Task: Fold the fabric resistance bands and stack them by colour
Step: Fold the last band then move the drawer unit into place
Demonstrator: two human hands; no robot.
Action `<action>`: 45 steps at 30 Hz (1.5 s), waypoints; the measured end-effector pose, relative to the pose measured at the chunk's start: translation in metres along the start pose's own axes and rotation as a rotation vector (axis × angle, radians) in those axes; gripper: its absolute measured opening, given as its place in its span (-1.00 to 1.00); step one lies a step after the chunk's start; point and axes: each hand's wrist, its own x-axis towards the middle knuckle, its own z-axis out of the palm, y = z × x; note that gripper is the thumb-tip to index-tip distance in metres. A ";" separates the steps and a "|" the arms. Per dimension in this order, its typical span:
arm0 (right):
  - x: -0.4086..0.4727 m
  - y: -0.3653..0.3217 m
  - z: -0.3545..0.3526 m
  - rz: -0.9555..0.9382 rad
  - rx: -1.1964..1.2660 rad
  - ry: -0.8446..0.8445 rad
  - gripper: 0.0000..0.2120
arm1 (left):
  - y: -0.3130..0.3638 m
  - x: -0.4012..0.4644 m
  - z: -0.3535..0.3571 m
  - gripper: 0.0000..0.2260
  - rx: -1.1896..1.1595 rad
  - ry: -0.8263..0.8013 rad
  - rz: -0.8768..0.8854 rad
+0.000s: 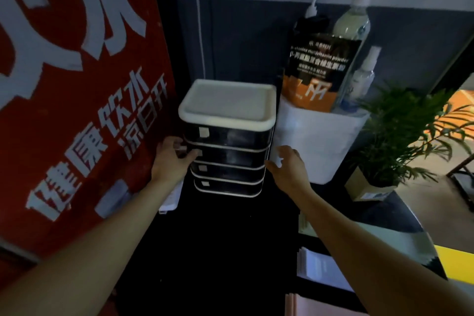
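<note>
At the bottom of the frame lie a pale pink flat sheet [302, 305] and white paper stacks [318, 267] on the dark worktop [230, 251]. Mid-frame, the left hand [170, 159] touches the left edge of a small black four-drawer organiser with a white lid [227, 136], fingers curled at the second drawer; whether they grip is unclear. The right hand [287, 164] hovers spread just beside its right side. No fabric resistance bands are visible; they are probably inside, so a drawer must be pulled out next.

A gym or shop counter: supplement powder pouch [318, 72], red drinking-water sign [77, 84].
</note>
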 end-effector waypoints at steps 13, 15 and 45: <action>0.019 -0.047 0.004 0.070 0.011 -0.002 -0.49 | 0.034 0.037 -0.013 -0.37 -0.186 -0.163 0.023; 0.017 -0.050 0.009 0.078 0.029 0.024 -0.48 | 0.033 0.036 -0.013 -0.37 -0.213 -0.178 0.035; -0.056 -0.032 0.013 0.152 0.188 0.057 -0.56 | -0.005 -0.023 -0.059 -0.48 -0.143 -0.214 0.038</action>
